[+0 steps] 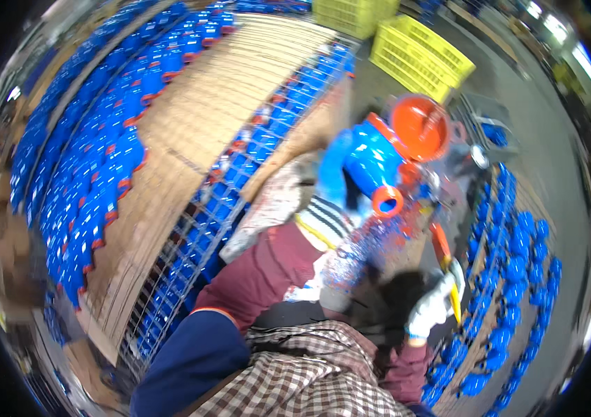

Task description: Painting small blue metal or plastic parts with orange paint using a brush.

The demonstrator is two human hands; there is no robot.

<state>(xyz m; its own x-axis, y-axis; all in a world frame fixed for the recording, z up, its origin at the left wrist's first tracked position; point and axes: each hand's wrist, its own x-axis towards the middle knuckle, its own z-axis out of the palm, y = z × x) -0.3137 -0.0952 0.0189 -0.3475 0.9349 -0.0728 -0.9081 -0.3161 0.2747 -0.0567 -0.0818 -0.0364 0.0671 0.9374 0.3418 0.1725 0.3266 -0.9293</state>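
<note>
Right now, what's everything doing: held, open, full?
Blue part: smaller end open
Left hand: gloved, against the blue part
Tool: held
Right hand: gloved, closed around the tool
Wire cage: loaded
Gray crate: something blue inside
Front yellow crate: can't tell if full
Blue parts at right: in rows

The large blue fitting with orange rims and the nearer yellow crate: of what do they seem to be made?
Blue fitting: possibly painted metal, glossy, with sharp white reflections; coloured plastic cannot be excluded. Nearer yellow crate: probably moulded plastic, judging by its even colour and slotted walls.
</note>
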